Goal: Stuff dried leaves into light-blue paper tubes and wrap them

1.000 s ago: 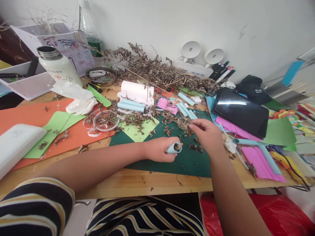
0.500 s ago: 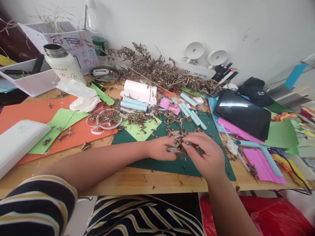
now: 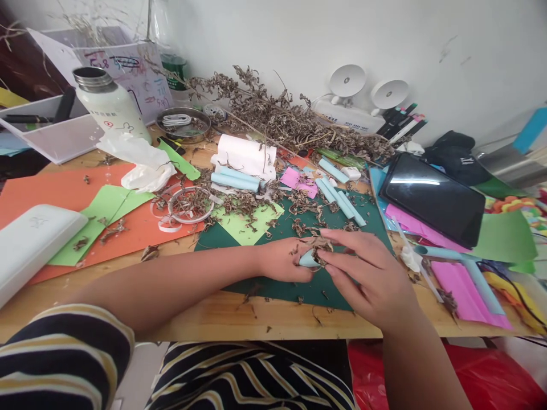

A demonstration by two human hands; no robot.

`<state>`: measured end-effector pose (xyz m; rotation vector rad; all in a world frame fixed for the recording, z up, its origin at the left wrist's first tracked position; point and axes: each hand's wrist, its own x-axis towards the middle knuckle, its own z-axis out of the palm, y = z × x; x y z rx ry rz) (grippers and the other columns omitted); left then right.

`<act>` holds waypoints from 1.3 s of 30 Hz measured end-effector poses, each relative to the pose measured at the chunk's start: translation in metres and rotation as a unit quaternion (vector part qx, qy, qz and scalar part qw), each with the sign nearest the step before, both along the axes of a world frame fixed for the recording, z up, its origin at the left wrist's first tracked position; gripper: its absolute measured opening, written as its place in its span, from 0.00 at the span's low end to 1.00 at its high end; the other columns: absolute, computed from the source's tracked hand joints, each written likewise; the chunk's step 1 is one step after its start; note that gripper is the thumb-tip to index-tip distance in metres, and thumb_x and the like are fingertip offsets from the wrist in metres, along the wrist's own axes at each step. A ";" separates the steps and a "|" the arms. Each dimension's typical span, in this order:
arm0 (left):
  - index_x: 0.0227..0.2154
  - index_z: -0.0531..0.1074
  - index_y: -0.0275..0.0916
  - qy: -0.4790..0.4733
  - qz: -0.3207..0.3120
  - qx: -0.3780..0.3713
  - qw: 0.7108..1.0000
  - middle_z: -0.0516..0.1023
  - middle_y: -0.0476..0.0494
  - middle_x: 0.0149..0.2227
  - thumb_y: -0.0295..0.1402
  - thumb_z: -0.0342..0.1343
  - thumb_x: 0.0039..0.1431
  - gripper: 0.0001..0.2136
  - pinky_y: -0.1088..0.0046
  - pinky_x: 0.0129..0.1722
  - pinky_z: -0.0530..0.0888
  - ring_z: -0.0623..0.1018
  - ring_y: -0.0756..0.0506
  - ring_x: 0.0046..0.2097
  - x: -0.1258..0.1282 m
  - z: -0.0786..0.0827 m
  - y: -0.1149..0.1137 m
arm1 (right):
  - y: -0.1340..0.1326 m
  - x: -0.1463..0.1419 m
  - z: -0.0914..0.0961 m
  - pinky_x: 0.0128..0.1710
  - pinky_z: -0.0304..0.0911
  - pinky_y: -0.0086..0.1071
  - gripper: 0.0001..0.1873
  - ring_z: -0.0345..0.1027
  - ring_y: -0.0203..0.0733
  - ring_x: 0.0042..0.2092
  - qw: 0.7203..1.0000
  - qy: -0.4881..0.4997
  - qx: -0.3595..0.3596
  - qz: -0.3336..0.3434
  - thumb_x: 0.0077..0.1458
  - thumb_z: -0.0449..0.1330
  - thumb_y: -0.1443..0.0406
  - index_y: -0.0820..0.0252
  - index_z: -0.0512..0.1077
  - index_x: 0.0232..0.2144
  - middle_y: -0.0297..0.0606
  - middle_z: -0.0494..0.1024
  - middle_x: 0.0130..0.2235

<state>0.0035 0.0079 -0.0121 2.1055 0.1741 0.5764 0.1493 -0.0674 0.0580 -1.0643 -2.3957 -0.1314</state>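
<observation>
My left hand (image 3: 284, 259) is closed around a light blue paper tube (image 3: 308, 259), whose end shows beside the fist above a dark green mat (image 3: 273, 287). Brown dried leaves (image 3: 321, 248) cluster at that end and over the fingers. From the right, my right hand (image 3: 370, 270) reaches in with its fingertips on these leaves, index finger stretched over the top and thumb below. More leaf crumbs lie on a yellow-green paper sheet (image 3: 252, 225) just behind the left wrist. Several similar blue tubes (image 3: 335, 196) rest farther back on the mat.
Dried branches (image 3: 273, 114) pile along the wall. At left stand an open white bottle (image 3: 109, 102) and a white case (image 3: 36, 245) near orange paper (image 3: 123, 250). A tape roll (image 3: 191, 205) lies among leaves. A black tablet (image 3: 433, 196) and pink paper (image 3: 468, 293) occupy the right.
My right hand's fingers have spread and shifted over the leaves. The blue tube's end in my left hand shows more plainly now, with fewer leaves covering it. The view has shifted slightly.
</observation>
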 end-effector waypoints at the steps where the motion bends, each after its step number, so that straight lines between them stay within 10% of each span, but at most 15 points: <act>1: 0.22 0.57 0.36 0.001 -0.004 -0.004 1.000 0.61 0.51 0.26 0.24 0.48 0.43 0.05 0.80 0.30 0.65 0.62 0.54 0.27 0.000 -0.001 0.000 | 0.001 0.000 0.000 0.40 0.61 0.38 0.11 0.64 0.42 0.41 1.000 0.006 -0.007 0.006 0.47 0.54 0.75 0.62 0.67 0.35 0.45 0.70 0.40; 12: 0.17 0.53 0.37 0.010 -0.016 -0.049 0.999 0.56 0.53 0.20 0.23 0.46 0.40 0.07 0.79 0.25 0.61 0.59 0.54 0.24 0.003 -0.002 0.001 | 0.005 -0.004 0.001 0.31 0.63 0.32 0.05 0.66 0.37 0.31 0.998 0.023 -0.006 -0.057 0.49 0.55 0.71 0.57 0.66 0.31 0.35 0.74 0.28; 26: 0.23 0.58 0.37 -0.013 -0.015 0.010 1.000 0.61 0.51 0.26 0.23 0.48 0.43 0.05 0.78 0.33 0.65 0.64 0.52 0.29 0.001 0.000 0.000 | -0.008 -0.008 0.016 0.40 0.58 0.44 0.10 0.61 0.46 0.41 0.981 -0.130 -0.115 -0.084 0.51 0.50 0.65 0.55 0.69 0.35 0.39 0.68 0.48; 39: 0.23 0.55 0.37 0.009 0.011 0.044 0.999 0.58 0.52 0.24 0.22 0.48 0.41 0.07 0.79 0.29 0.64 0.62 0.53 0.27 0.000 0.002 0.000 | -0.004 -0.005 -0.008 0.28 0.64 0.31 0.10 0.65 0.36 0.30 0.978 0.113 -0.099 -0.148 0.46 0.58 0.66 0.56 0.66 0.34 0.36 0.72 0.32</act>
